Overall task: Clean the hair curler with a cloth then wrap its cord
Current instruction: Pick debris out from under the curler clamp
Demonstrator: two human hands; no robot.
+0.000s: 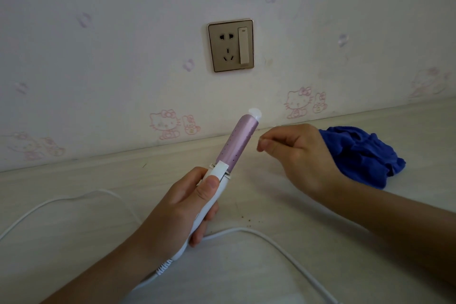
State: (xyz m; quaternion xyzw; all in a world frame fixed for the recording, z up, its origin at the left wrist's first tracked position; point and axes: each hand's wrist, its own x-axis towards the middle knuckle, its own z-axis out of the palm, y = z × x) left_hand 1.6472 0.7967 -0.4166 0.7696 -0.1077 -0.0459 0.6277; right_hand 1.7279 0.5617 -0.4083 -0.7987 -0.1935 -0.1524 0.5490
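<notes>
My left hand (187,207) grips the white handle of the hair curler (240,142), thumb on its white clip lever. The pink barrel with a white tip points up toward the wall. My right hand (296,153) hovers just right of the barrel with fingers curled, thumb and forefinger pinched together; whether anything is between them I cannot tell. The blue cloth (362,153) lies crumpled on the surface behind my right hand, not held. The white cord (278,244) runs from the handle's base and loops across the surface on both sides.
A gold wall socket with a switch (230,45) sits on the patterned wallpaper above the curler. The pale surface (283,195) meets the wall along a ledge. Small dark crumbs (249,221) lie on the surface near the cord.
</notes>
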